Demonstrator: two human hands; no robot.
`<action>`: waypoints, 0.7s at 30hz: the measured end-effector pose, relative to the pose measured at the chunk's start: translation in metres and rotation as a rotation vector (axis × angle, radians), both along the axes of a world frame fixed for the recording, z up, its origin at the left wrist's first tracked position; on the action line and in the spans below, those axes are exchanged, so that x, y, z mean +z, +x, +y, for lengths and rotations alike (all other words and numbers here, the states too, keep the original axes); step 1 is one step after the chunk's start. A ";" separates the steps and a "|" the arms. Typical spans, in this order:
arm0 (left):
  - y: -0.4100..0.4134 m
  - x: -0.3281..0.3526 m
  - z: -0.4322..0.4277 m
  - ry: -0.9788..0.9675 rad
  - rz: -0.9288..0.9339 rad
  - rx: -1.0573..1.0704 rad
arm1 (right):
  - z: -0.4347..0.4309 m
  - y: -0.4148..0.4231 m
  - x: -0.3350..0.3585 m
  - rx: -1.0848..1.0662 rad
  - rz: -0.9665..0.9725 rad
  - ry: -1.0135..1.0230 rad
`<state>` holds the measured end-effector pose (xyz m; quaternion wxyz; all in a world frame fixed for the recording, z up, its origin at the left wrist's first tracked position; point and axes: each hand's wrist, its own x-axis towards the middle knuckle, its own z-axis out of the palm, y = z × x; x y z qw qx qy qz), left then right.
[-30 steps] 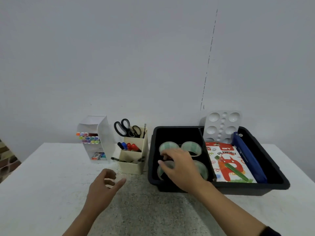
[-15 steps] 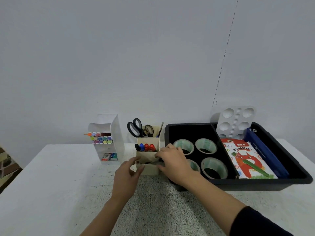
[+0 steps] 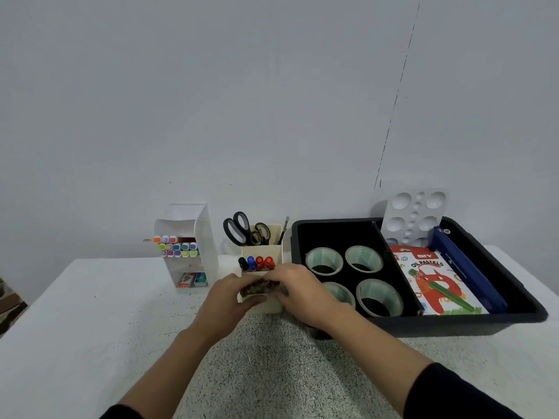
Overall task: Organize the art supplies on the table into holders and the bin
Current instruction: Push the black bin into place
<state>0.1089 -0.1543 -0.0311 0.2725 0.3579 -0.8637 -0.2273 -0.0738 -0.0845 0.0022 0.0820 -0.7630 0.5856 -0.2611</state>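
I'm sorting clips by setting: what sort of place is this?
Probably an art or craft desk against a wall: a marker holder, scissors in a caddy, a black bin holding tape rolls.

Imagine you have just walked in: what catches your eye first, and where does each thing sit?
The black bin on the right draws the eye first, with four tape rolls in its left compartment and an oil pastels box in its right. At the centre, the left hand and right hand meet at the front of the cream holder, over something dark and blurred. Left of it stands a white rack of coloured markers.
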 end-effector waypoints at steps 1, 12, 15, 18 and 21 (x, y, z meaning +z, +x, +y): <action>0.000 0.001 -0.003 0.001 -0.003 0.000 | 0.000 -0.001 -0.001 -0.011 0.020 0.002; 0.010 -0.004 -0.009 0.035 0.020 0.032 | 0.003 0.004 0.004 -0.032 0.210 -0.017; 0.010 -0.001 -0.013 0.005 -0.047 0.016 | 0.002 0.003 0.002 -0.068 0.227 0.000; 0.008 0.002 -0.013 -0.056 -0.094 0.003 | 0.001 0.003 -0.001 -0.075 0.240 0.012; 0.008 -0.002 -0.013 -0.034 -0.071 -0.005 | 0.002 0.001 0.001 -0.074 0.227 -0.017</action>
